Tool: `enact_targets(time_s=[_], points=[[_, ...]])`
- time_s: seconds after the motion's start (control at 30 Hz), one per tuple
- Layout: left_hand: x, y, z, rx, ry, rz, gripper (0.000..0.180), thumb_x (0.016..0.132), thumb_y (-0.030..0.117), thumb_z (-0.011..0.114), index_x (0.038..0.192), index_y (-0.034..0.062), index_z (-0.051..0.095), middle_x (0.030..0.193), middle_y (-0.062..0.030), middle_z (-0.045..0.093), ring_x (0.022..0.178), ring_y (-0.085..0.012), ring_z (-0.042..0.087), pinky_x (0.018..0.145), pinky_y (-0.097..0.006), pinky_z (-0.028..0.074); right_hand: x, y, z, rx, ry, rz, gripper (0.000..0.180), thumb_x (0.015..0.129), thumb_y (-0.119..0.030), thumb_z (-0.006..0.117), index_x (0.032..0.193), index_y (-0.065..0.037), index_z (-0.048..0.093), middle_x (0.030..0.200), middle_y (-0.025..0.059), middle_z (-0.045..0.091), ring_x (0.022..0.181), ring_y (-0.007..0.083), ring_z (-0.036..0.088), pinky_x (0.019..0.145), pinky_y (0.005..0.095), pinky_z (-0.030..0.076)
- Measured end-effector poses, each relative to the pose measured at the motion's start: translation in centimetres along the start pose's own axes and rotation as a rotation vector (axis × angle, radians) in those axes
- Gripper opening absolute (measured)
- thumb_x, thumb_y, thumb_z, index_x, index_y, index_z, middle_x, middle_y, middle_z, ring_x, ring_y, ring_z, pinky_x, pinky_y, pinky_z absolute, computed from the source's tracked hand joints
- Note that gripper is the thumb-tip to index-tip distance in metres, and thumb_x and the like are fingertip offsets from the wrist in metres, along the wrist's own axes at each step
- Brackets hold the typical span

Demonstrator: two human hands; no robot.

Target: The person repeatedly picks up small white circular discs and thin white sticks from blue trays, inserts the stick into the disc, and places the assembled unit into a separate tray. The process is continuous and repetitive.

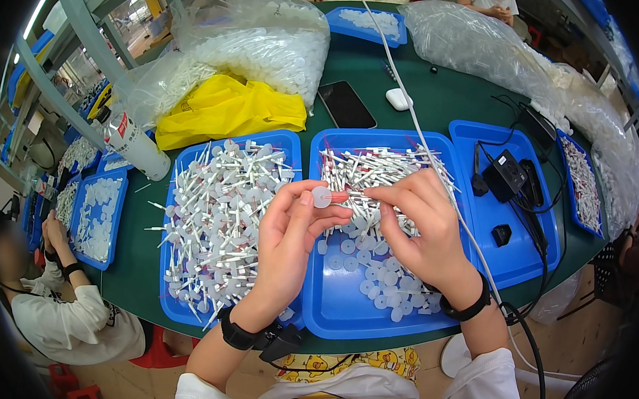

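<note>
Above the middle blue tray, my left hand pinches a translucent white disc between thumb and fingers. My right hand meets it from the right, thumb and forefinger closed near a small white-tipped piece with thin red strands; its exact shape is partly hidden by the fingers. White sticks with red strands fill the tray's far half, and loose discs lie in its near half. In the left blue tray is a heap of white sticks with discs on them.
A right-hand blue tray holds black adapters and cables. A white cord crosses the green table. Beyond lie a yellow bag, clear bags of parts, a phone, a white case and a bottle. A co-worker sits left.
</note>
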State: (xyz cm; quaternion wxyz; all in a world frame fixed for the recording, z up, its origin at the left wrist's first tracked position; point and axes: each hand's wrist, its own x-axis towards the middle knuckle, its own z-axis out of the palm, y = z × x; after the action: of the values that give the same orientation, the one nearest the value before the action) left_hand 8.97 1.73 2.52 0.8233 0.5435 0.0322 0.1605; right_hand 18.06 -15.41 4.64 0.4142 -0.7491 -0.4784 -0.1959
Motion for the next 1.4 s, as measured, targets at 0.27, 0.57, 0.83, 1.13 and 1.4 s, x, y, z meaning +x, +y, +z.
enact_targets(time_s=[0.27,0.57,0.83,1.13,1.4], points=[[0.03,-0.02,0.32,0.108,-0.001,0.024,0.024,0.102,0.009,0.055,0.123,-0.0013,0.051,0.118,-0.0162,0.065,0.103,-0.0196,0.067,0.093,-0.033,0.054,0.03,0.08,0.20,-0.073,0.004,-0.124,0.031,0.074,0.007,0.070,0.105,0.001,0.070,0.086,0.0089,0.061,0.085,0.0268,0.058,0.072,0.0368,0.050],[-0.12,-0.05,0.21,0.122,-0.110,0.022,0.027,0.099,0.004,0.059,0.124,-0.0027,0.052,0.122,-0.0158,0.064,0.112,-0.0210,0.065,0.098,-0.033,0.052,-0.07,0.30,0.35,0.018,0.035,-0.124,0.030,0.075,0.004,0.075,0.104,0.001,0.070,0.087,0.0095,0.063,0.080,0.0262,0.060,0.068,0.0354,0.050],[-0.31,-0.17,0.12,0.119,-0.134,0.078,0.025,0.096,0.001,0.063,0.120,-0.0028,0.056,0.129,-0.0192,0.063,0.121,-0.0221,0.061,0.104,-0.034,0.048,-0.16,0.12,0.44,0.061,-0.004,-0.095,0.018,0.079,0.002,0.074,0.094,0.001,0.067,0.081,0.0109,0.060,0.074,0.0276,0.059,0.064,0.0362,0.049],[-0.59,-0.06,0.10,0.120,-0.145,0.030,0.021,0.095,0.000,0.064,0.115,-0.0022,0.059,0.129,-0.0193,0.063,0.120,-0.0220,0.062,0.102,-0.033,0.050,-0.43,0.01,0.07,0.329,-0.119,0.099,0.010,0.085,0.000,0.069,0.094,0.003,0.066,0.076,0.0118,0.059,0.068,0.0257,0.059,0.061,0.0343,0.046],[-0.74,-0.48,-0.18,0.076,-0.188,-0.017,0.022,0.095,-0.001,0.065,0.115,-0.0005,0.058,0.130,-0.0203,0.062,0.118,-0.0213,0.063,0.100,-0.031,0.051,-0.44,0.21,-0.30,0.486,-0.170,0.194,0.007,0.088,0.000,0.066,0.093,0.004,0.067,0.077,0.0122,0.063,0.067,0.0224,0.061,0.060,0.0313,0.047]])
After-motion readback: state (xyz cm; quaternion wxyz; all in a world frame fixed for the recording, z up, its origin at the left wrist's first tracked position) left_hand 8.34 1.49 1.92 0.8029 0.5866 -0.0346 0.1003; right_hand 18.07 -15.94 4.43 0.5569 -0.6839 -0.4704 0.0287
